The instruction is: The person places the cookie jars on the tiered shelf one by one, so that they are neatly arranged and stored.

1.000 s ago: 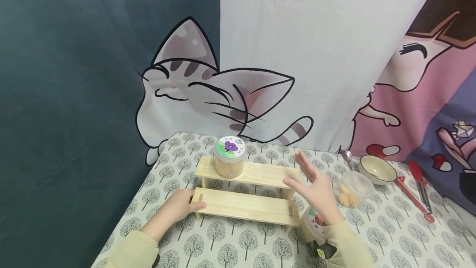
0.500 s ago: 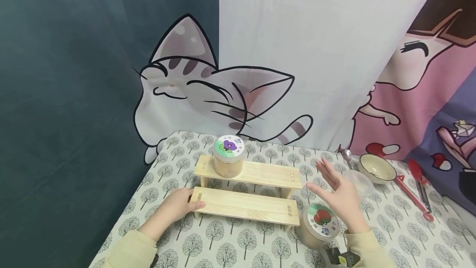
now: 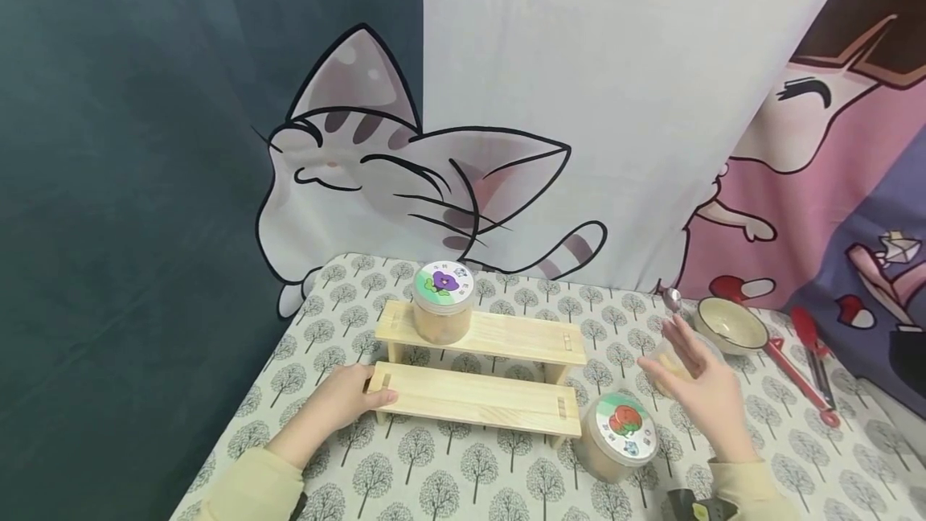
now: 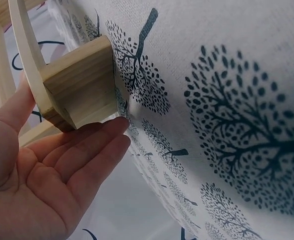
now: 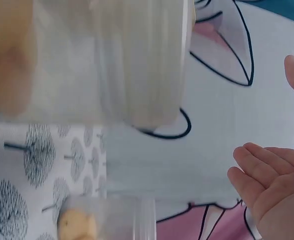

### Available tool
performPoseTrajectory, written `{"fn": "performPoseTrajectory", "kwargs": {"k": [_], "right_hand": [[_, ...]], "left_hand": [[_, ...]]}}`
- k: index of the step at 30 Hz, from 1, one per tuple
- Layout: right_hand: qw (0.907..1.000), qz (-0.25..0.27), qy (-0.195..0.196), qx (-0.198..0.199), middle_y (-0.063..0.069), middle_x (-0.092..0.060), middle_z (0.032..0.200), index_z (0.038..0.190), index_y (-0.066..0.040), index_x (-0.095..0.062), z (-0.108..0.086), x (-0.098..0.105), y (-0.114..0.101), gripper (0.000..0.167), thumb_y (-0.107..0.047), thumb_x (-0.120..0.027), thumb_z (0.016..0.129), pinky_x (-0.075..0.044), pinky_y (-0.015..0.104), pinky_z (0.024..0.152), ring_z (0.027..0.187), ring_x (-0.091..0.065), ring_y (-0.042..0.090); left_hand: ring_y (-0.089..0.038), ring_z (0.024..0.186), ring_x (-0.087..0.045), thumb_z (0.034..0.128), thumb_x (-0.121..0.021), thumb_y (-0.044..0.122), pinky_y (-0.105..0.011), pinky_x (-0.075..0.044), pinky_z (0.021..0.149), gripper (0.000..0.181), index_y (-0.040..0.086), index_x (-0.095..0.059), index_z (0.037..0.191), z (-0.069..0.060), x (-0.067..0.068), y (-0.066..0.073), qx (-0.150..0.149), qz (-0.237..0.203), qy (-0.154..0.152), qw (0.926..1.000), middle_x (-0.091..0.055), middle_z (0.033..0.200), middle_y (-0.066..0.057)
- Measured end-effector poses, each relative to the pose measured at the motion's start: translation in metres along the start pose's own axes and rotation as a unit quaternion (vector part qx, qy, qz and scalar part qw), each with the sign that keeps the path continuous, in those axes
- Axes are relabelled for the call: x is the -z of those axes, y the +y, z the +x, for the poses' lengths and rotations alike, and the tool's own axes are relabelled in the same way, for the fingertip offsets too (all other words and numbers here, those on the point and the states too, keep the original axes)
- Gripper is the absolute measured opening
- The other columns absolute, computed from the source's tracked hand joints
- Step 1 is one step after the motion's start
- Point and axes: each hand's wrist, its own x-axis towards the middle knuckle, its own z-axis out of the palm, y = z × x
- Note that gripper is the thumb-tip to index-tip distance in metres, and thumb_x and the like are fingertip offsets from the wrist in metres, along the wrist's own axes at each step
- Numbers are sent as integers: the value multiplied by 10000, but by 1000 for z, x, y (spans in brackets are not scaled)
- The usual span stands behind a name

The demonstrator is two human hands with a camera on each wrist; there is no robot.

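A two-tier wooden shelf [image 3: 477, 399] stands on the cloth-covered table. My left hand [image 3: 340, 400] holds the left end of its lower board, thumb on top; in the left wrist view the fingers reach beside the shelf's leg [image 4: 87, 90]. On the upper board sits a lidded jar with a purple picture [image 3: 443, 304]. Right of the shelf stands a lidded jar with a tomato picture [image 3: 615, 436], large in the right wrist view. My right hand [image 3: 705, 392], fingers spread and holding nothing, is over a clear tub [image 5: 122, 220] with round biscuits, partly hiding it.
At the back right lie a cream bowl [image 3: 731, 326], a metal spoon [image 3: 673, 298] and red-handled utensils [image 3: 810, 336]. A tree-patterned cloth [image 3: 434, 481] covers the table. A cartoon curtain [image 3: 506, 63] hangs behind it.
My right hand has moved away to the right from the shelf's right end, uncovering the tomato jar and coming over the clear tub. The left hand stays on the shelf.
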Motion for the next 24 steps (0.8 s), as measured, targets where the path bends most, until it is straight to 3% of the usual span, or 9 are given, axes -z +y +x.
{"fn": "performPoseTrajectory", "kwargs": {"k": [9, 19, 21, 24], "right_hand": [[9982, 17, 50, -593, 55, -308, 1510, 1486, -354, -178, -2, 16, 23, 855, -309, -734, 838, -244, -19, 910, 1303, -323, -67], [9948, -475, 354, -833, 48, -309, 1494, 1501, -283, -158, -3, 28, 53, 874, -368, -722, 840, -186, -48, 897, 1151, -259, -241], [9934, -520, 357, -953, 58, -295, 1498, 1502, -276, -145, -4, 29, 57, 881, -384, -716, 841, -204, 28, 994, 1212, -263, -196], [9911, -505, 351, -1180, 95, -273, 1498, 1505, -264, -113, -4, 29, 64, 899, -400, -708, 845, -213, 266, 1115, 1359, -279, 45]], "left_hand": [[-138, 623, -492, 759, -768, 337, -337, -447, 619, 339, 74, -697, 960, -1, 2, 2, 25, -3, -12, 10000, -609, 712, 3], [-142, 662, -521, 762, -766, 340, -381, -477, 674, 348, 73, -702, 977, 0, 0, 1, 34, -15, -38, 10000, -648, 778, -17], [-148, 691, -541, 767, -761, 348, -400, -485, 697, 361, 69, -701, 988, 0, 1, 0, 8, 2, -46, 10000, -663, 817, -34], [-156, 717, -551, 772, -755, 363, -417, -488, 720, 366, 72, -703, 988, 0, 1, 0, 38, 18, -77, 10000, -672, 847, -44]]}}
